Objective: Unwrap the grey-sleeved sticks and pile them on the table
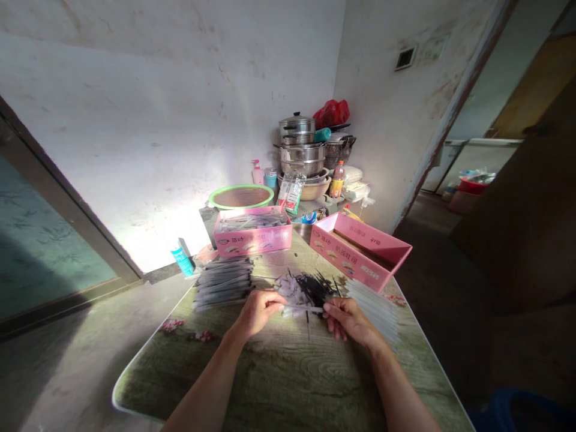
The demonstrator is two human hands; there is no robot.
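My left hand (258,312) and my right hand (346,321) are both closed in a pinch on the two ends of one thin clear sleeve (301,308), held level just above the table (279,372). Right behind it lies a loose heap of black sticks and clear wrappers (310,287). A stack of filled grey sleeves (224,281) lies to the left of my left hand. A bundle of clear sleeves (375,309) lies to the right, under my right wrist.
Two pink cardboard boxes stand at the far side: one (252,231) holds packed sleeves, the other (360,247) is tipped at the right edge. Behind them stand a green basin (242,196), stacked steel pots (301,150) and bottles. An open doorway is at right.
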